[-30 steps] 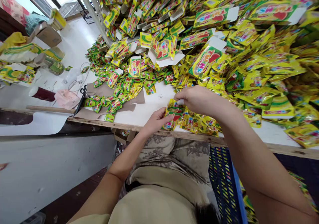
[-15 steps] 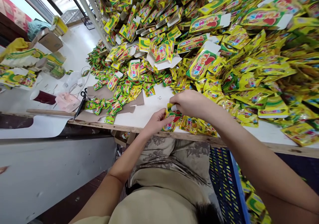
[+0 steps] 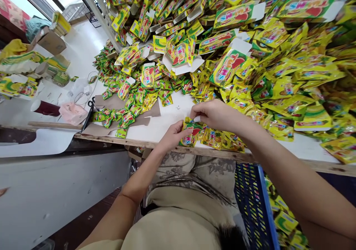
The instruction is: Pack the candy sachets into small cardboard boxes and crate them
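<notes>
My left hand [image 3: 174,135] grips a yellow-and-green candy packet [image 3: 190,138] with a watermelon picture, thumb across its front, at the table's front edge. My right hand [image 3: 214,113] is closed over the packet's upper end, fingertips pinched together. A bit of white shows at those fingertips; I cannot make out what it is. Just to the right, partly below my right forearm, lie several yellow pineapple candy packets [image 3: 214,138]. Beyond my hands, small green candy packets [image 3: 136,98] and an open-flapped candy box [image 3: 229,63] are spread over the white table [image 3: 175,109].
A large heap of candy boxes [image 3: 239,15] and yellow packets [image 3: 286,72] covers the back and right. Scissors [image 3: 89,113] lie left on brown cardboard [image 3: 108,102], near a dark red cup [image 3: 46,108] and pink plastic bag [image 3: 72,113]. A blue crate [image 3: 263,202] stands below the table at right.
The view has shifted slightly. Both hands keep nearly the same hold at the packet, the right fingertips a little farther right along its top.
</notes>
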A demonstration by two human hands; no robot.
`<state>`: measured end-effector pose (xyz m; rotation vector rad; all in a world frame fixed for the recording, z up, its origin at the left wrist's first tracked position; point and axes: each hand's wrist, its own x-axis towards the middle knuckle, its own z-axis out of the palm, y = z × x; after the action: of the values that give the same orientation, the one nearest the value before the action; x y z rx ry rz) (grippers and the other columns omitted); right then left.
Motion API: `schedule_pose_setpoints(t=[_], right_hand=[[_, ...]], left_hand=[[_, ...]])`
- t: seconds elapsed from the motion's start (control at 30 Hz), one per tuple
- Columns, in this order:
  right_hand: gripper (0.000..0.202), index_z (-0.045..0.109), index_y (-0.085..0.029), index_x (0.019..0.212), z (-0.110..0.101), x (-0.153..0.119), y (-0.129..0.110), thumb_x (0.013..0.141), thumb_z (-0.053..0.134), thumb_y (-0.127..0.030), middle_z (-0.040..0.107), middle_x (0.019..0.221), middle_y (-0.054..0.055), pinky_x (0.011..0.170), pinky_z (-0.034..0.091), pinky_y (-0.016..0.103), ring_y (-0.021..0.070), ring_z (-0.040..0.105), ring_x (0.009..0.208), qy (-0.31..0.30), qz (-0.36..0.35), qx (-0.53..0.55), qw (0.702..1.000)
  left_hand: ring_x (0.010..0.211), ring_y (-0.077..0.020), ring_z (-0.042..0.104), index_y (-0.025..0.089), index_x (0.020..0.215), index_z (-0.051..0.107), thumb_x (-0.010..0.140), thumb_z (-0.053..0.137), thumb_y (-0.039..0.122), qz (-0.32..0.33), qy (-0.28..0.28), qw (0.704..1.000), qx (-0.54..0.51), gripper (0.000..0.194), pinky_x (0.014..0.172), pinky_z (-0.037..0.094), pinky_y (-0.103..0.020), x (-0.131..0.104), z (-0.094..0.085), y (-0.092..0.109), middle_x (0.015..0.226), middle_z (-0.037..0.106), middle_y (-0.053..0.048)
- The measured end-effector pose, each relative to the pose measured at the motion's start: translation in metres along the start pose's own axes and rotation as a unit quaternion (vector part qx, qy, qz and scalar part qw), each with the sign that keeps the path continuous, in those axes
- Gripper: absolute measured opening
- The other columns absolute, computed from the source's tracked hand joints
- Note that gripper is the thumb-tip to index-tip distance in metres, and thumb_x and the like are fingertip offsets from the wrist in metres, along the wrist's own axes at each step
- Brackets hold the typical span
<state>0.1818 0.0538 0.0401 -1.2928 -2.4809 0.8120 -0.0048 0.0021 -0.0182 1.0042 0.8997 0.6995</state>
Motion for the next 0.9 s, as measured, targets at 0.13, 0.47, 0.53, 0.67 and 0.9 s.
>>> schedule_pose_setpoints(t=[0.13, 0.47, 0.53, 0.67, 0.9], right_hand=[[0.028, 0.069, -0.021, 0.079, 0.000, -0.004, -0.006, 0.070, 0.047, -0.008, 0.071, 0.076, 0.001, 0.065, 0.045, 0.025, 0.0136, 0.062, 0.068, 0.013, -0.003, 0.024, 1.000], [0.029, 0.072, -0.019, 0.092, 0.004, -0.025, -0.026, 0.077, 0.047, -0.012, 0.074, 0.088, 0.006, 0.070, 0.045, 0.028, 0.0179, 0.064, 0.074, 0.005, 0.026, -0.025, 0.999], [0.029, 0.072, -0.020, 0.091, 0.005, -0.025, -0.027, 0.078, 0.047, -0.012, 0.074, 0.084, 0.005, 0.068, 0.045, 0.027, 0.0171, 0.064, 0.072, -0.003, 0.030, -0.017, 0.999], [0.033, 0.072, -0.021, 0.095, 0.004, -0.024, -0.026, 0.077, 0.047, -0.009, 0.074, 0.092, 0.004, 0.073, 0.046, 0.027, 0.0174, 0.066, 0.082, 0.062, 0.043, -0.004, 0.997], [0.033, 0.075, -0.020, 0.089, 0.002, -0.020, -0.024, 0.076, 0.047, -0.009, 0.074, 0.089, 0.006, 0.074, 0.045, 0.028, 0.0181, 0.066, 0.081, 0.026, 0.032, -0.035, 0.999]], left_hand=[[0.085, -0.0161, 0.055, 0.014, 0.095, 0.061, 0.071, 0.073, 0.044, 0.000, 0.006, 1.000, -0.003, 0.040, 0.083, 0.043, -0.030, 0.000, 0.000, 0.000, 0.089, 0.062, -0.001], [0.075, -0.0108, 0.050, 0.015, 0.088, 0.055, 0.072, 0.073, 0.043, 0.002, -0.002, 1.000, -0.008, 0.036, 0.072, 0.040, -0.024, -0.002, 0.001, 0.000, 0.078, 0.053, 0.003], [0.078, -0.0118, 0.052, 0.015, 0.093, 0.055, 0.073, 0.072, 0.042, 0.004, -0.010, 1.000, -0.006, 0.037, 0.075, 0.042, -0.026, -0.003, 0.001, -0.002, 0.082, 0.056, 0.002], [0.082, -0.0139, 0.055, 0.015, 0.100, 0.057, 0.076, 0.070, 0.043, 0.015, -0.030, 0.999, -0.003, 0.039, 0.080, 0.044, -0.029, -0.005, 0.000, -0.003, 0.090, 0.060, -0.001], [0.085, -0.0155, 0.056, 0.015, 0.100, 0.058, 0.071, 0.073, 0.045, 0.007, -0.018, 1.000, -0.002, 0.045, 0.081, 0.044, -0.029, -0.003, 0.000, -0.003, 0.092, 0.061, -0.002]])
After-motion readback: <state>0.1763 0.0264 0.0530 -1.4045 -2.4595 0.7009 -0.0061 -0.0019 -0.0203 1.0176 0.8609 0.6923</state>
